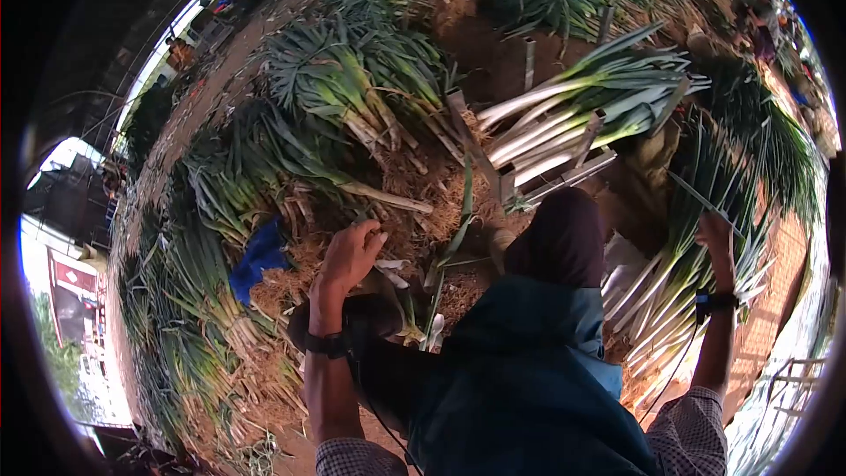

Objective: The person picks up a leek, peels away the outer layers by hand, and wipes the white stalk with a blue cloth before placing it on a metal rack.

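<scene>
My left hand is over the root ends of the piled leeks, its fingers curled closed. The palm side is hidden, so I cannot make out anything in it. Just above it, a single leek lies across the pile with its roots to the right. My right hand is closed on a knife, whose long thin blade points up and left over a heap of trimmed leeks. Ahead of my knees, more cleaned leeks rest in a wooden rack.
Bundles of untrimmed leeks with brown roots lie ahead, and more leeks are heaped along the left. A blue cloth sits among the roots. Near my left knee are cut white scraps and a spoon-like object.
</scene>
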Demonstrator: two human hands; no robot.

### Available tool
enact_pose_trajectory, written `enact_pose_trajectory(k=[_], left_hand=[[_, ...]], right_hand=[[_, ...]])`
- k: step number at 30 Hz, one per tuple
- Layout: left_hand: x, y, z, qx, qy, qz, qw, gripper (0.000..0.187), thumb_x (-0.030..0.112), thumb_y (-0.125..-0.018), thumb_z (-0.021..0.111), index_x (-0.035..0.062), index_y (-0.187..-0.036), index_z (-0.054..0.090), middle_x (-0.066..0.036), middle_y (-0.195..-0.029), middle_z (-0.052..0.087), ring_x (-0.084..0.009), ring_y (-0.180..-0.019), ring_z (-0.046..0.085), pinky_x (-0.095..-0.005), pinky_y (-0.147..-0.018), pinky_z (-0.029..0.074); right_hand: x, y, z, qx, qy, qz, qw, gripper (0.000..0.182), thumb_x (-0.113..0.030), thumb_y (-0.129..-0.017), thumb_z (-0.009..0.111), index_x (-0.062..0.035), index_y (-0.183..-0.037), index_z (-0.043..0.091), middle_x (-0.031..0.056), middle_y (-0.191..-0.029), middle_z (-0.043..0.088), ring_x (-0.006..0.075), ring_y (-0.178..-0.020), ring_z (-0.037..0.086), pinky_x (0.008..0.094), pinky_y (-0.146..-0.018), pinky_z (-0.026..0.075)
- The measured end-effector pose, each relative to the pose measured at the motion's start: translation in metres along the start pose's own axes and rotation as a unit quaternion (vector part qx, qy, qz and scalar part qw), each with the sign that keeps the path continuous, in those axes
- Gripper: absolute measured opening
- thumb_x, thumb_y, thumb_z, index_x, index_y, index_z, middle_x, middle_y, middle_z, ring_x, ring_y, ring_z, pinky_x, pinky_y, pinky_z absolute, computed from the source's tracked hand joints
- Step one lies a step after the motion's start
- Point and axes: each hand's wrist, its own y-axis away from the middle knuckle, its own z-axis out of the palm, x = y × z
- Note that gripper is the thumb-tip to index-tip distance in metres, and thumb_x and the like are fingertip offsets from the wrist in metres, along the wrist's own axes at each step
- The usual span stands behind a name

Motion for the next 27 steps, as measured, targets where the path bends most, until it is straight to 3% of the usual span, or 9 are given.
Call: enact_pose_trajectory(k=[2, 4, 7, 10, 13, 14, 19, 22, 27], left_hand=[[-0.009, 0.001, -0.005, -0.002, 0.004, -0.028, 1.0, 0.038, 0.031, -0.096, 0.064, 0.0034, -0.123, 0.065, -0.024, -0.102, 0.07, -0.0391, -0.101, 0.067, -0.0477, -0.083, 0.053], [-0.04, -0.008, 0.009, -0.008, 0.011, -0.006, 1.0, 0.032, 0.027, -0.096, 0.062, 0.0031, -0.117, 0.065, -0.022, -0.096, 0.07, -0.0402, -0.093, 0.068, -0.0488, -0.078, 0.052], [-0.061, -0.042, 0.029, -0.009, 0.025, -0.032, 0.999, 0.024, 0.021, -0.096, 0.059, -0.0006, -0.102, 0.065, -0.018, -0.084, 0.069, -0.0342, -0.072, 0.066, -0.0433, -0.065, 0.049], [-0.099, -0.098, 0.09, 0.063, 0.471, -0.208, 0.855, 0.023, 0.022, -0.097, 0.059, -0.0002, -0.092, 0.064, -0.009, -0.07, 0.062, -0.0212, -0.059, 0.058, -0.0343, -0.054, 0.043], [-0.141, -0.129, 0.144, 0.04, 0.633, -0.225, 0.739, 0.024, 0.022, -0.098, 0.059, 0.0044, -0.081, 0.059, -0.001, -0.063, 0.049, -0.0111, -0.054, 0.046, -0.0282, -0.048, 0.032], [-0.146, -0.139, 0.152, 0.056, 0.643, -0.247, 0.723, 0.025, 0.023, -0.098, 0.059, 0.0059, -0.08, 0.056, 0.0, -0.063, 0.047, -0.0108, -0.053, 0.045, -0.0281, -0.047, 0.031], [-0.198, -0.205, 0.194, 0.104, 0.703, -0.335, 0.619, 0.026, 0.024, -0.102, 0.058, 0.0071, -0.083, 0.051, -0.002, -0.07, 0.045, -0.0158, -0.053, 0.04, -0.0342, -0.049, 0.035], [-0.208, -0.241, 0.208, 0.149, 0.713, -0.307, 0.613, 0.022, 0.019, -0.102, 0.058, 0.0059, -0.086, 0.052, -0.002, -0.069, 0.044, -0.0165, -0.055, 0.039, -0.0357, -0.05, 0.032], [-0.198, -0.24, 0.208, 0.199, 0.706, -0.336, 0.591, 0.012, 0.016, -0.098, 0.063, 0.0057, -0.096, 0.057, -0.009, -0.094, 0.056, -0.0254, -0.08, 0.056, -0.0439, -0.076, 0.047]], right_hand=[[-0.122, -0.015, 0.047, -0.096, -0.075, -0.097, 0.988, 0.026, -0.028, -0.098, 0.064, -0.0027, -0.102, 0.06, 0.0017, -0.078, 0.061, 0.0087, -0.066, 0.06, 0.0257, -0.06, 0.051], [-0.235, 0.004, 0.114, -0.082, -0.085, -0.194, 0.974, 0.029, -0.024, -0.099, 0.062, 0.0023, -0.11, 0.064, 0.0067, -0.089, 0.067, 0.0118, -0.079, 0.064, 0.0286, -0.074, 0.053], [-0.339, 0.011, 0.209, -0.187, -0.077, -0.332, 0.921, 0.019, -0.017, -0.1, 0.06, 0.0006, -0.106, 0.064, 0.0044, -0.086, 0.066, 0.0121, -0.076, 0.063, 0.0278, -0.072, 0.052], [-0.381, 0.021, 0.31, -0.349, -0.194, -0.385, 0.832, 0.017, -0.016, -0.101, 0.059, -0.0026, -0.109, 0.064, 0.0047, -0.086, 0.067, 0.012, -0.075, 0.066, 0.0275, -0.07, 0.057], [-0.377, 0.062, 0.395, -0.481, -0.185, -0.307, 0.8, 0.011, -0.011, -0.099, 0.061, -0.0047, -0.107, 0.064, 0.0048, -0.09, 0.067, 0.0136, -0.076, 0.068, 0.0293, -0.068, 0.057], [-0.37, 0.075, 0.414, -0.44, -0.091, -0.401, 0.798, 0.01, -0.011, -0.096, 0.064, -0.0045, -0.103, 0.064, 0.0084, -0.091, 0.068, 0.0169, -0.077, 0.069, 0.0311, -0.065, 0.056], [-0.307, 0.101, 0.464, -0.442, 0.083, -0.529, 0.72, 0.015, -0.011, -0.085, 0.069, -0.0032, -0.093, 0.06, 0.0111, -0.084, 0.062, 0.0262, -0.074, 0.067, 0.0366, -0.064, 0.055], [-0.317, 0.093, 0.461, -0.485, 0.119, -0.508, 0.702, 0.015, -0.011, -0.082, 0.066, -0.0028, -0.089, 0.056, 0.0096, -0.077, 0.055, 0.0277, -0.071, 0.064, 0.041, -0.062, 0.053], [-0.321, 0.094, 0.47, -0.461, 0.167, -0.511, 0.706, 0.014, -0.01, -0.081, 0.064, -0.0041, -0.09, 0.055, 0.0115, -0.082, 0.058, 0.0285, -0.075, 0.066, 0.0408, -0.065, 0.053]])
